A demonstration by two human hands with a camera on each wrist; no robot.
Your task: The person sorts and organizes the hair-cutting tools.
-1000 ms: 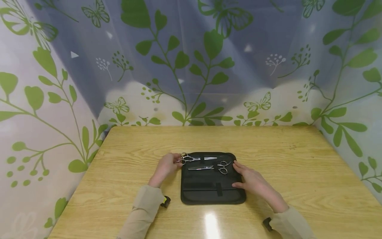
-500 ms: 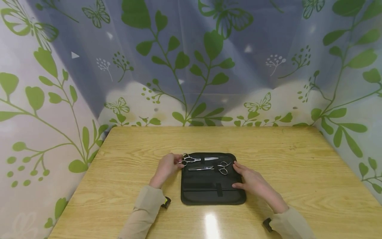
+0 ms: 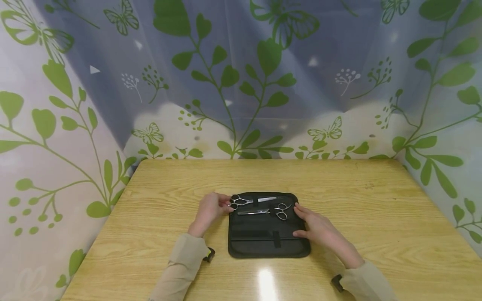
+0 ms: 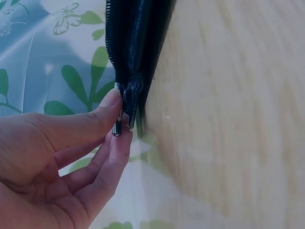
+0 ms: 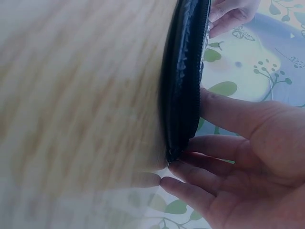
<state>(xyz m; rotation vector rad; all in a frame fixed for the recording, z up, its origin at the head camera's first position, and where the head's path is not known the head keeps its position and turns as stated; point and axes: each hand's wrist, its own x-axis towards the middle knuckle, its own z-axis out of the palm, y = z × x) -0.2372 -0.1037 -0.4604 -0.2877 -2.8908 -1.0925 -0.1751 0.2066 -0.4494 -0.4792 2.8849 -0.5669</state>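
A black zip case [image 3: 248,248] lies open and flat on the table. Across its upper part, blades pointing right under a dark strap, runs a pair of silver scissors [image 3: 244,202]. My left hand [image 3: 209,211] pinches their finger rings at the case's left edge; in the left wrist view the thumb [image 4: 110,99] presses a ring from one side and fingertips meet it from the other. Below lies a second pair of scissors [image 3: 256,211], blades to the left. My right hand [image 3: 320,228] holds the case's right edge, thumb [image 5: 224,109] on its upper face and fingers at the rim.
The wooden table [image 3: 169,179] ends at the back against a patterned curtain [image 3: 248,104], which also flanks both sides. A slim pocket with an elastic loop [image 3: 276,239] crosses the lower part of the case.
My left hand has edged slightly to the right, and the upper scissors have slid right with it, farther under the strap. The right hand and the case stay put.
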